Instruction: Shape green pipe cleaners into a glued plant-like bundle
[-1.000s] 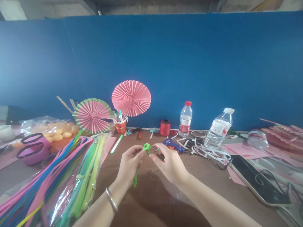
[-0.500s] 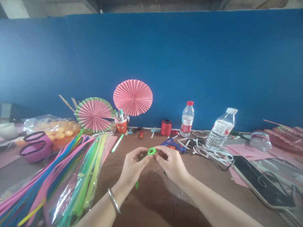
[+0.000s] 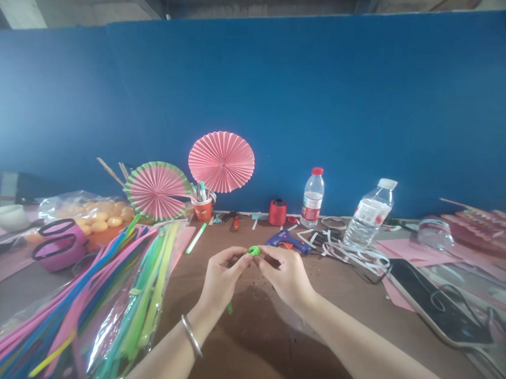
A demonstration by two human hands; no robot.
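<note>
Between my fingertips is a small bright-green coil, which looks like a curled pipe cleaner (image 3: 254,250). My left hand (image 3: 223,273) pinches its left side with thumb and forefinger; a silver bangle circles that wrist. On the opposite side, my right hand (image 3: 287,270) grips the coil with thumb and forefinger. A short green tail dangles below my left hand, and how it joins the coil is hidden. Both hands are raised over the brown table (image 3: 258,344). Just beyond my right hand lies a blue glue gun (image 3: 288,241).
Bagged coloured pipe cleaners (image 3: 144,304) spread at left, near pink paper fans (image 3: 221,162) and a cup of pens (image 3: 203,209). Two water bottles (image 3: 312,201), a red ribbon roll (image 3: 277,212), white cord (image 3: 355,252) and a dark tablet-like device (image 3: 437,302) stand or lie rightward.
The green coil has turned between my fingertips, so its round hole shows less. My hands stay in nearly the same place, both still pinching it.
</note>
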